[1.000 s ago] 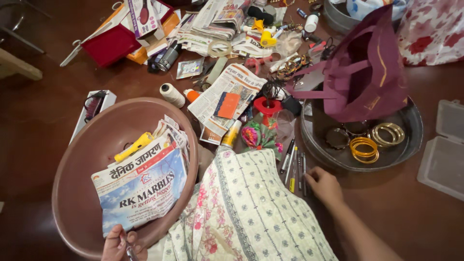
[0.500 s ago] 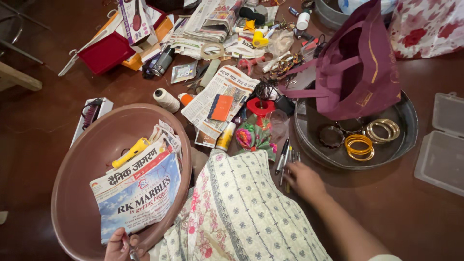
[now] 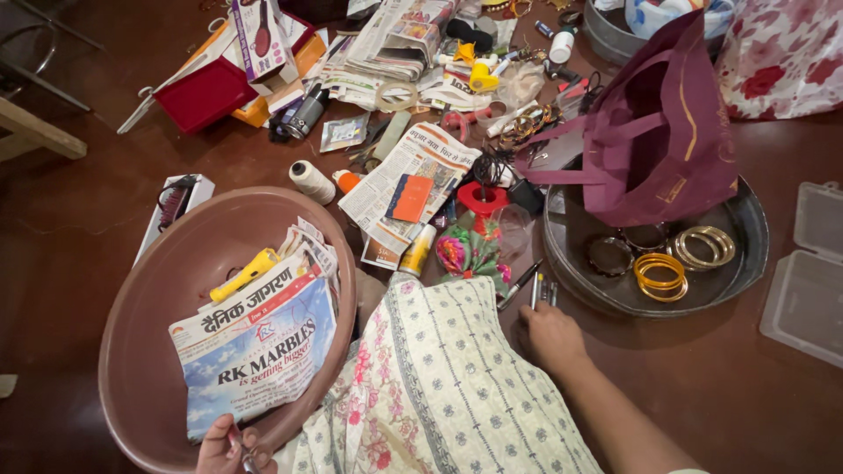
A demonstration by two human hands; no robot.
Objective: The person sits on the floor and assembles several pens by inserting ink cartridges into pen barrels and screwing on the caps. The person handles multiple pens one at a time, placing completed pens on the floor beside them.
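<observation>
The right hand (image 3: 551, 338) lies knuckles-up on the dark floor, its fingers curled and bunched together over the near ends of a small cluster of pens (image 3: 537, 290). Whether they pinch one pen or merely press on them cannot be told, since the fingertips are hidden under the hand. The pens fan out from the hand toward the round metal tray (image 3: 746, 254), which lies just beyond them; one dark pen (image 3: 518, 285) slants away from the others. From the wrist the bare forearm runs down and outward toward the lower edge of the view, alongside the pale printed cloth (image 3: 439, 377) that covers the person's lap.

The left hand (image 3: 226, 446) shows only in part at the bottom edge — thumb and fingers closed in a pinch on the near rim of the big brown basin (image 3: 149, 325), with something small and thin between them that is too cut off to tell. In the basin, relative to that hand, a folded newspaper (image 3: 259, 347) lies just above, and a yellow tool (image 3: 244, 274) rests beyond the paper.

On the metal tray stand yellow bangles (image 3: 660, 274) and gold bangles (image 3: 702, 246), with a maroon cloth bag (image 3: 663, 132) slumped over the tray's far side. Left of the tray, a green flowered pouch (image 3: 470, 250) lies just beyond the pens.
</observation>
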